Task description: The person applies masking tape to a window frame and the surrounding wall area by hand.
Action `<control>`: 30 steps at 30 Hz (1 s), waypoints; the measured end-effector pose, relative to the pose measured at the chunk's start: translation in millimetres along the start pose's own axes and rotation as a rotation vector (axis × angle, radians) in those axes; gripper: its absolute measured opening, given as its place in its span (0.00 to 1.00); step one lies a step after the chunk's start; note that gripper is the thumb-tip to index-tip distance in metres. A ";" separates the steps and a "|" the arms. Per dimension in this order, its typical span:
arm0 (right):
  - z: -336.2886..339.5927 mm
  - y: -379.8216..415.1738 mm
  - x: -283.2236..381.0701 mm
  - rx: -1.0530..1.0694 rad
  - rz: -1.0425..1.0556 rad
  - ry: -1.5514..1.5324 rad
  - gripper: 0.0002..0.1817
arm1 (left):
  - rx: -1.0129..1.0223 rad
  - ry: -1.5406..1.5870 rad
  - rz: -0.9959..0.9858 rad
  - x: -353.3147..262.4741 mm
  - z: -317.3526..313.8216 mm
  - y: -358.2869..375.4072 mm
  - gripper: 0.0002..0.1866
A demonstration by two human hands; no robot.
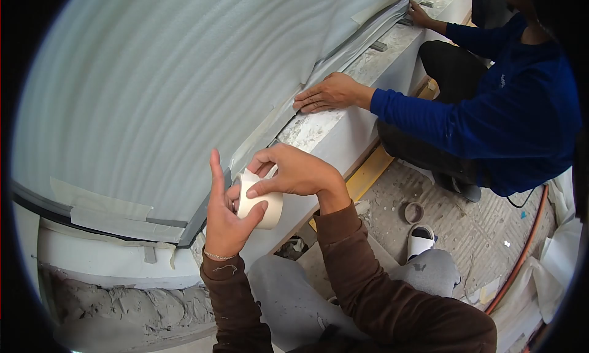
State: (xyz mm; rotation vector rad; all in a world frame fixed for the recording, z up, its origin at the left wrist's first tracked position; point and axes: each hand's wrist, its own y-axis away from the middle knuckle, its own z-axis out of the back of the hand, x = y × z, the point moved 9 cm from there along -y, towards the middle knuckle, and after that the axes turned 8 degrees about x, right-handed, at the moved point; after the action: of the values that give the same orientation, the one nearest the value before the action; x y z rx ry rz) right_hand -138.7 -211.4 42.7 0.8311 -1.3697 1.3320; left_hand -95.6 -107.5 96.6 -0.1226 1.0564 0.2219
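Note:
A wide roll of cream tape (267, 209) is held between both hands in front of the window frame's corner. My left hand (228, 221) grips the roll from its left side, thumb on the outer face and index finger pointing up. My right hand (294, 171) pinches the roll's upper edge, where a short white end of tape shows, with thumb and fingers. Behind the hands stands a large pane covered in wavy whitish film (172, 95). Strips of tape (107, 217) run along its lower edge.
At the right a crouching co-worker in a blue top (515, 107) rests one hand on the white ledge (313, 127) and the other farther along the frame. Below are a yellow bar (370, 171), an empty tape core (413, 212), a red hose (521, 255) and grey mortar (135, 310).

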 end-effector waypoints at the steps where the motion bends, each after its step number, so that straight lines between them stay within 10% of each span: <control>1: 12.3 4.9 7.0 -0.116 0.059 -0.026 0.25 | -0.004 -0.010 -0.001 -3.9 -0.6 -4.2 0.59; 10: 46.4 25.6 18.7 -0.400 0.152 0.049 0.07 | 0.024 -0.053 -0.067 -10.7 -16.8 -22.5 0.59; 30: 61.6 38.1 16.3 -0.643 0.188 0.116 0.05 | -0.020 0.066 -0.082 59.4 -6.6 -60.2 0.55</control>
State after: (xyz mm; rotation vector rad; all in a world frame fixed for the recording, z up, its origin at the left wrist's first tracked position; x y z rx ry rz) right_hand -190.8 -262.8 54.9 0.1917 -1.6747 0.9581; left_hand -58.7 -160.0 41.2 -0.1921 1.1126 0.1550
